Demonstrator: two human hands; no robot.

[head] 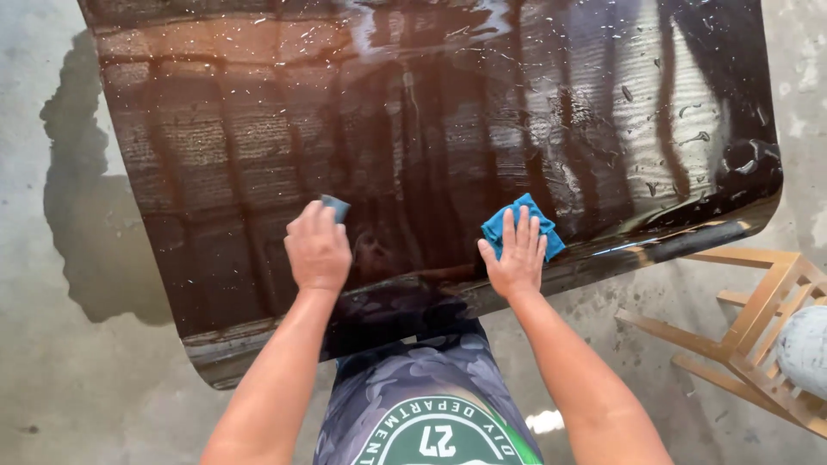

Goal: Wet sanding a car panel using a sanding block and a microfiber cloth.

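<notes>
The left hand closes over a small grey-blue block, pressing it to the wet, glossy dark panel; the right hand lies flat, fingers spread, pinning a blue cloth near the panel's near edge, likely to catch water. A wooden stand props the panel over the concrete floor

Body-repair workshop; bare stained concrete floor, wet glossy dark car panel, rough wooden stand

pad left on panel | cloth right | stand far right
</notes>
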